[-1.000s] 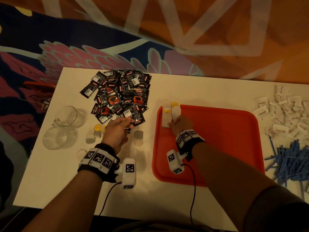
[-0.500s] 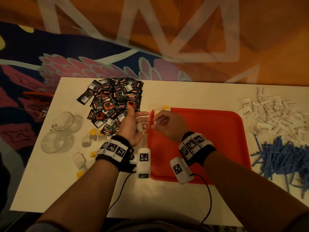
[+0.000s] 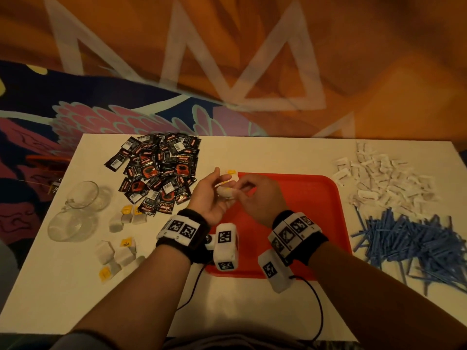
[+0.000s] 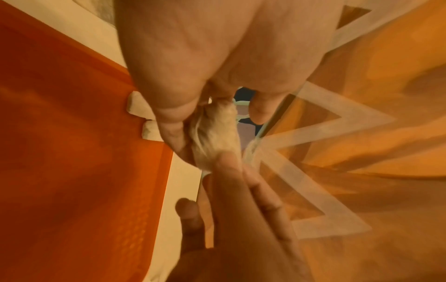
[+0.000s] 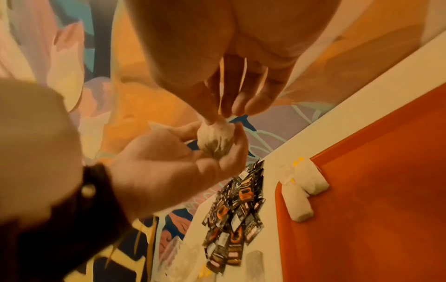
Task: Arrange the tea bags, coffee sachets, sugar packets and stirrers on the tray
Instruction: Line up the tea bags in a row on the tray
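Note:
A small white tea bag (image 5: 215, 141) sits in the curled fingers of my left hand (image 3: 222, 188), palm up, above the left edge of the red tray (image 3: 308, 205). My right hand (image 3: 238, 189) pinches the top of that tea bag (image 3: 225, 192) with thumb and fingertips (image 5: 237, 108). Two tea bags (image 5: 304, 188) with yellow tags lie in the tray's far left corner. Black coffee sachets (image 3: 161, 170) are piled at the back left. White sugar packets (image 3: 386, 178) and blue stirrers (image 3: 414, 238) lie right of the tray.
Loose tea bags (image 3: 126, 218) lie on the white table (image 3: 265, 152) left of my left wrist, with more tea bags (image 3: 116, 253) nearer the front. Two glass cups (image 3: 80, 195) stand at the left edge. Cables trail from both wrist cameras.
My left hand lifted a tea bag from the table and turned palm up. My right hand left the tea bags on the tray and came over to pinch the held one.

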